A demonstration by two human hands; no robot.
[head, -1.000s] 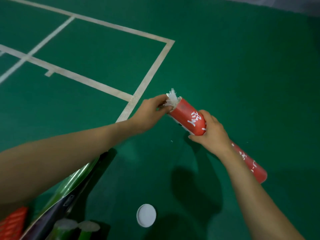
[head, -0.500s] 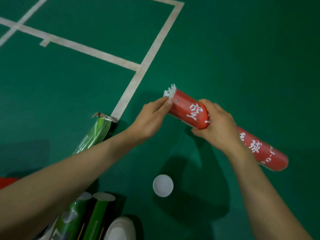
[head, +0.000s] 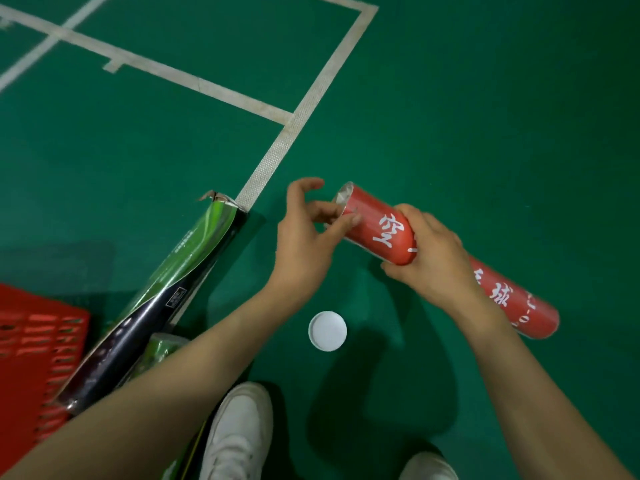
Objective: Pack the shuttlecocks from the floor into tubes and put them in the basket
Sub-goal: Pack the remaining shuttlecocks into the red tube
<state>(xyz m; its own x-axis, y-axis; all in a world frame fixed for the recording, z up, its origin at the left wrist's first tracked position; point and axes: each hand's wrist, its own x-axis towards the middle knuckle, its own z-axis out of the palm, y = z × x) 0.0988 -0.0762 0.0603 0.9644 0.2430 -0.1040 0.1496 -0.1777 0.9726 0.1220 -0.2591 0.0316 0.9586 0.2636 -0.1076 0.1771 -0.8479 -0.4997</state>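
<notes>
Clearly white Chinese characters on red tube; right hand grips it.

The feathers that stuck out of the red tube a second ago now sit inside its mouth, only a white edge showing. The left grip has loosened, forefinger lifted clear. The view has dipped, bringing a red basket and white shoes into frame.

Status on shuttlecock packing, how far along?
Done: shuttlecock feathers show just inside the red tube. In hand: right hand grips it, left hand at its open mouth. Left: white cap lies on the floor; tube not yet in red basket.
</notes>
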